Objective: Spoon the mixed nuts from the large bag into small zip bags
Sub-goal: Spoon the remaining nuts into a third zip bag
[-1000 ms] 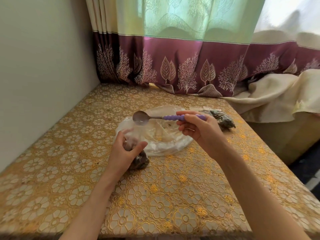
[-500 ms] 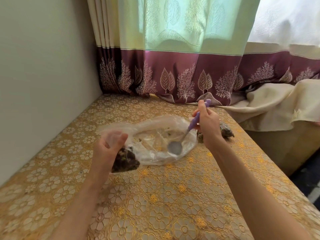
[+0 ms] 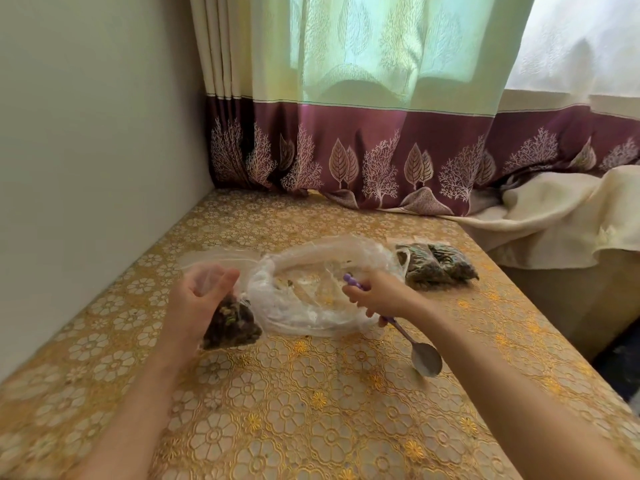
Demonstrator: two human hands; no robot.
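- Large bag (image 3: 322, 292): clear plastic, collapsed flat on the surface (image 3: 311, 410), nearly spent; only crumbs and a few bits visible inside.
- Small zip bag (image 3: 230, 323): part-filled with dark mixed nuts, mouth up, held off the surface just left of the large bag.
- Left hand (image 3: 197, 303): grip closed around the small bag's upper half, thumb across the open top.
- Right hand (image 3: 375, 294): grip wrapped round the purple handle of the spoon (image 3: 424, 358).
- Change: half a second ago the bowl sat inside the large bag; now swung out, bowl down at the surface right of the bag, looks empty.
- Change: small bag also lifted and tilted more toward the camera than before.
- Reading: likely scooping done, little left to take; next probably set the spoon down and seal this bag.
- Filled small bags (image 3: 436, 265): two or so, dark contents, lying beyond the right hand.
- Curtain (image 3: 346, 161) behind, pale cloth (image 3: 554, 216) at right.
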